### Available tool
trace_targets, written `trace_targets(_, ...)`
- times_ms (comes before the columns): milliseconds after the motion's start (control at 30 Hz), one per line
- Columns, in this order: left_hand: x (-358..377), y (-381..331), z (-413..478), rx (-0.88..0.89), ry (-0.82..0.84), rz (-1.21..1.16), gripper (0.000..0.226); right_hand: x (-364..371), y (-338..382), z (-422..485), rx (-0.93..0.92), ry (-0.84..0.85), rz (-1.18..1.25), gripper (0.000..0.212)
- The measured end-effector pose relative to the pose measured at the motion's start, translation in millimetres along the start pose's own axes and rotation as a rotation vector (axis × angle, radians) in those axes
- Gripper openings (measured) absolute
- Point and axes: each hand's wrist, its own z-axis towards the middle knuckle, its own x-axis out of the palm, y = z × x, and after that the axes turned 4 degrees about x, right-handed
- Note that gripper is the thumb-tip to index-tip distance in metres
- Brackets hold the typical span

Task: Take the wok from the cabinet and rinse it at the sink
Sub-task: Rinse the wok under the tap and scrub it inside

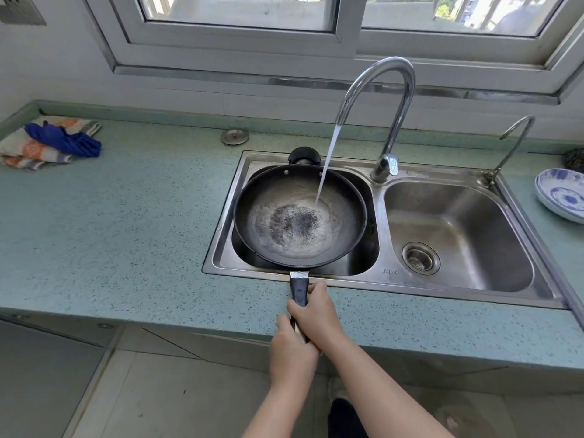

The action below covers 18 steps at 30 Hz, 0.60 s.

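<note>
Black wok (pixel 300 216) sits over the left sink (pixel 537 289) basin under running water (pixel 327 162), both hands, left hand (pixel 292 352) and right hand (pixel 316 314), gripping its handle (pixel 299 290).

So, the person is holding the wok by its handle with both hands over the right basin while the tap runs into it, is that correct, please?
Not quite: the head view shows the wok over the left basin, not the right basin, which holds nothing. The rest stands: the left hand and right hand both have a grip on the handle, and the tap runs into the wok.
</note>
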Motion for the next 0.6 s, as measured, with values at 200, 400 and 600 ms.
trace_targets(200, -6, 6, 4, 0.048, -0.009, 0.076, 0.018, 8, -2, 0, 0.001, -0.029, 0.065, 0.03)
trace_targets(400, -12, 6, 7, 0.052, -0.016, 0.101, 0.019, 11, 0, 2, 0.021, -0.041, 0.045, 0.031)
trace_targets(600, -9, 2, 4, 0.043, -0.015, 0.093, 0.018, 6, 0, -1, 0.015, -0.042, 0.003, 0.031)
